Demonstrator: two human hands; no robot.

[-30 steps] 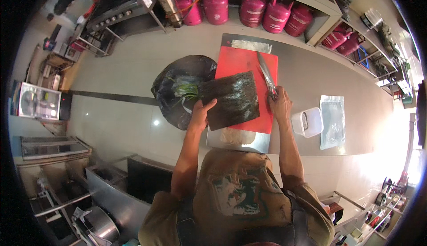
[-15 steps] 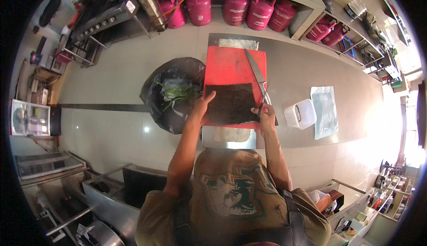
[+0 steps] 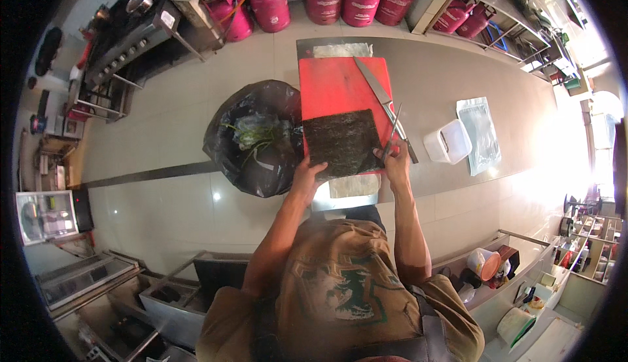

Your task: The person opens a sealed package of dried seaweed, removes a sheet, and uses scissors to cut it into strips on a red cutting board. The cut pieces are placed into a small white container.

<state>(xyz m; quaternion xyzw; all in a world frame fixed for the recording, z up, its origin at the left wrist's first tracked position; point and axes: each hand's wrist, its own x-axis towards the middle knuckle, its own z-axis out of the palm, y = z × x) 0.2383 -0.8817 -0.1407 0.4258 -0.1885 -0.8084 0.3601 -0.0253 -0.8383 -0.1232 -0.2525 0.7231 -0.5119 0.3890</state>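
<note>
A dark, square nori sheet (image 3: 343, 143) lies over the near half of a red cutting board (image 3: 337, 87). My left hand (image 3: 307, 177) is closed on its near left corner, the thumb on top. At the near right corner, my right hand (image 3: 395, 162) grips what looks like a pair of scissors (image 3: 394, 126), points facing away from me; its thumb is at the sheet's edge. A large knife (image 3: 376, 87) lies slantwise along the board's right side, its handle end close to my right hand.
Left of the board, a black plastic bag (image 3: 222, 129) holds green leaves. On the grey table (image 3: 451, 67), a white tub (image 3: 451, 143) stands beside a silvery pouch (image 3: 481, 136). Pale packs stick out at the board's far and near ends. Pink gas cylinders (image 3: 324, 2) line the far side.
My left hand has shifted from the sheet's left edge to its near left corner. The sheet now sits slightly turned. The whole view has tilted a little; the scissors stay in my right hand.
</note>
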